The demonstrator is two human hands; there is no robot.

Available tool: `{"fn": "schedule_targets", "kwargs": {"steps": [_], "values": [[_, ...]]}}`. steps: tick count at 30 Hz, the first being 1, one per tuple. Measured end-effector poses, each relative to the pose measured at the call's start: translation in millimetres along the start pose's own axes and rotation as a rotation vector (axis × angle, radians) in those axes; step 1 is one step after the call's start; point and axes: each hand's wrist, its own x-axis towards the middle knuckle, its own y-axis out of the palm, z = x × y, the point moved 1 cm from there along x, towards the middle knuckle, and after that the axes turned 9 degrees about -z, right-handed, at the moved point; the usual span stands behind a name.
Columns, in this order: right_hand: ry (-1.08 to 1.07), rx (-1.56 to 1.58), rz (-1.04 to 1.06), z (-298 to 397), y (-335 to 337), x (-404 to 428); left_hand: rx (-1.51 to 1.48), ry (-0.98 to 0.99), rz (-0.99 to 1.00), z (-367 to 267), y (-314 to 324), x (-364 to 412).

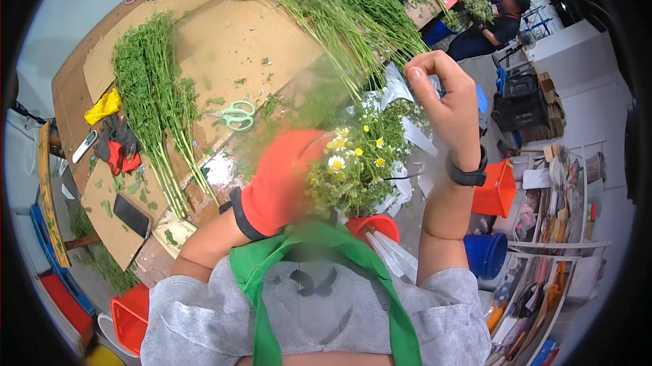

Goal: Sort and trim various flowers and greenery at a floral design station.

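Observation:
My left hand [285,182], in a red glove with a dark cuff, is in front of my chest. It is closed around a leafy green sprig [323,103] that rises towards the camera and is badly blurred; the fingers are mostly hidden. My bare right hand [443,96] is raised at the right, fingers curled and thumb tip against the index finger, with nothing visible between them. A dark band circles that wrist. White-and-yellow daisy-like flowers [337,163] stand between my hands, with white paper [400,182] beside them.
Cut green stems [147,90] lie on the cardboard-covered table [239,34], with a second pile [346,14] farther back. Mint-handled scissors [238,115], a phone [131,215] and dark-and-red gloves [117,147] lie there too. Red [494,190] and blue [486,256] buckets stand at right. People work beyond.

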Motion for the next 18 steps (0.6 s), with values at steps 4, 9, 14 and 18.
{"fn": "schedule_targets", "kwargs": {"steps": [4,9,14,18], "values": [[0.054,-0.156,0.012,-29.1,14.2,-4.4,0.003,-0.021,0.005,5.7,-6.8,-6.0],[0.154,-0.033,0.180,-101.1,95.0,-66.7,-0.173,-0.211,-0.036,14.7,-20.3,-24.8],[0.485,0.771,0.800,-131.9,213.5,-208.9,0.410,-0.669,-0.253,72.6,-89.0,-15.3],[0.565,0.729,0.964,-126.2,221.9,-231.1,0.028,-0.711,-0.902,158.4,-174.2,-37.4]]}}
